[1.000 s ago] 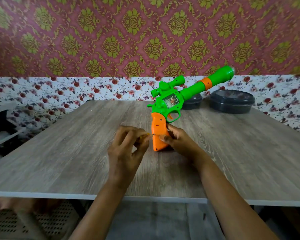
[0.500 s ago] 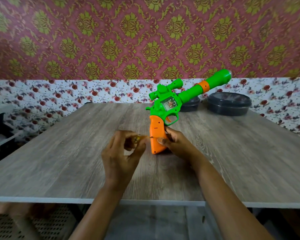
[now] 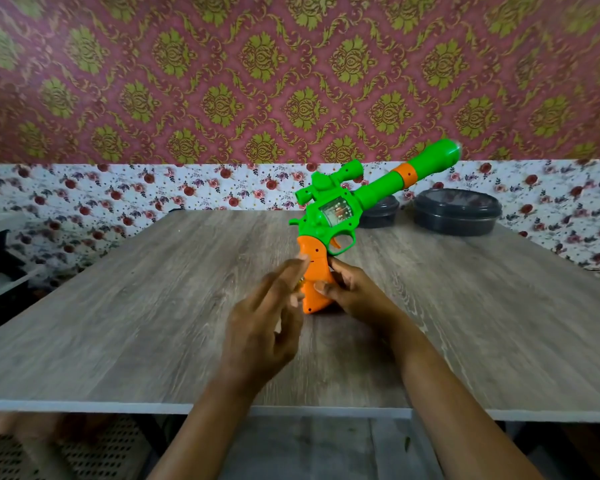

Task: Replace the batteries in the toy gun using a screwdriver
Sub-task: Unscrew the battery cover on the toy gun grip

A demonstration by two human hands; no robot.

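Evidently light, stiff, slick plastic: the toy gun (image 3: 340, 216) stands butt-down mid-table (image 3: 118, 323), barrel toward 2 o'clock. Right hand (image 3: 352, 294) grips the handle; left hand (image 3: 267, 327), fingers loose, touches it.

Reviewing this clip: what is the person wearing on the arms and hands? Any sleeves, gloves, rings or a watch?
Nothing visible. Both forearms are bare right down to the bottom of the picture, with no sleeve edge in view. The left hand and right hand carry no gloves, and no watch or bracelet shows at either wrist. No rings can be made out, though the left hand is slightly blurred.
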